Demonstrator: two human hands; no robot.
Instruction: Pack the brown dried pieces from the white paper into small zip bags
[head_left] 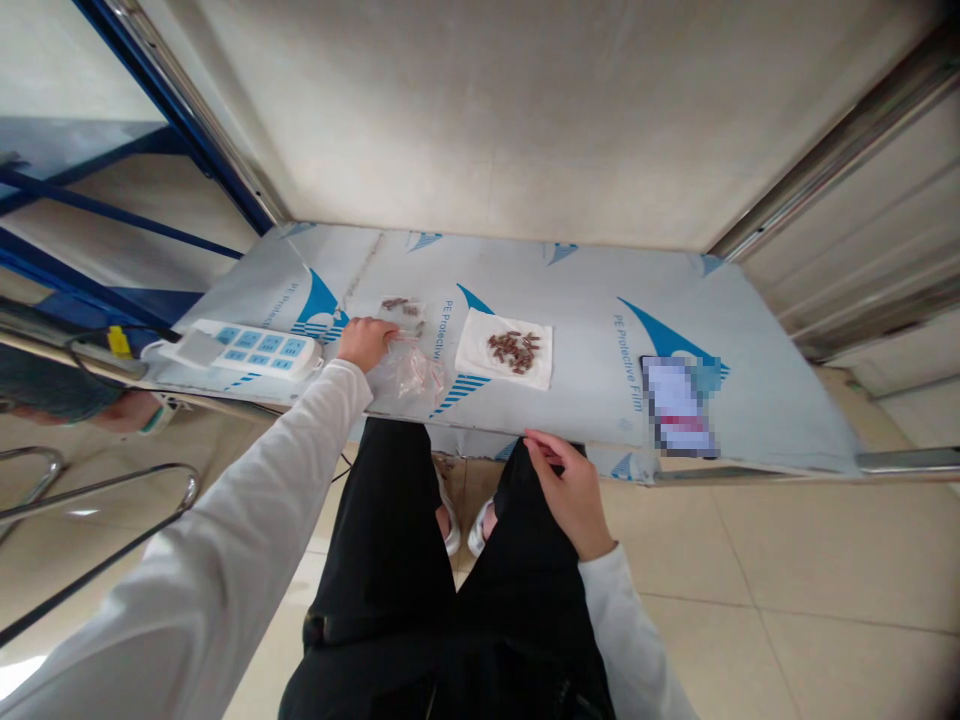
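Observation:
My left hand (pixel 366 343) is on the left part of the table, its fingers closed in a pinch at the edge of a small clear plastic bag (pixel 409 326) with brown pieces in it. Just below the fingertips lie several crumpled clear bags (pixel 417 376) with thin red lines. To the right, a pile of small brown pieces (pixel 514 351) rests on a white cloth or tissue (pixel 474 345). My right hand (pixel 567 487) hovers by the front edge over my thigh, fingers loosely curled together, with nothing visible in them.
The table (pixel 585 300) wears a printed protective film. A white power strip (pixel 255 349) lies at its left end, a phone (pixel 679 408) at the right. A wall panel (pixel 495 120) rises behind. Blue metal framing (pixel 180 130) and a chair's metal tubing (pixel 112 490) are at the left.

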